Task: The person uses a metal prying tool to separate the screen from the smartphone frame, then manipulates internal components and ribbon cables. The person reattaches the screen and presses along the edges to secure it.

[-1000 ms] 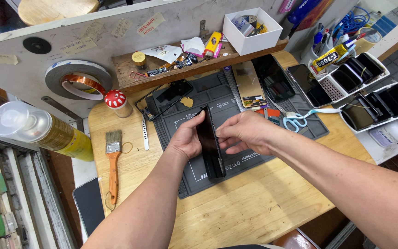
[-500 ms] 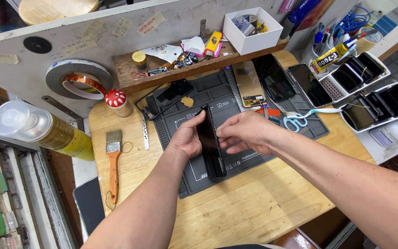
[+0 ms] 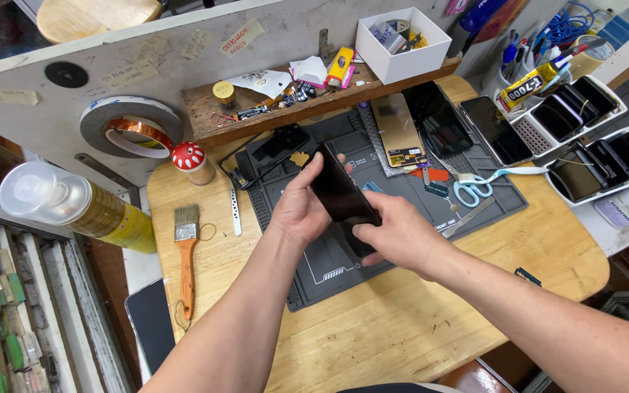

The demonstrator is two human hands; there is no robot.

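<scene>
both hands grasp one dark phone (image 3: 340,193) above the grey work mat (image 3: 402,218): the left hand (image 3: 300,211) cups its left edge, and the right hand (image 3: 394,236) pinches the near end. its long axis runs from that near end up and away, leftward. scissors (image 3: 471,189) and a brush (image 3: 186,251) lie apart on either side.

phone (image 3: 340,193): glossy black
work mat (image 3: 402,218): dark grey, pale printed lines
tabletop (image 3: 373,335): light wood grain
brush (image 3: 186,251): orange handle, pale bristles
mushroom jar (image 3: 191,159): red cap, white dots
scissors (image 3: 475,188): light blue handles, perhaps turquoise
spray can (image 3: 74,207): yellow, clear cap
</scene>
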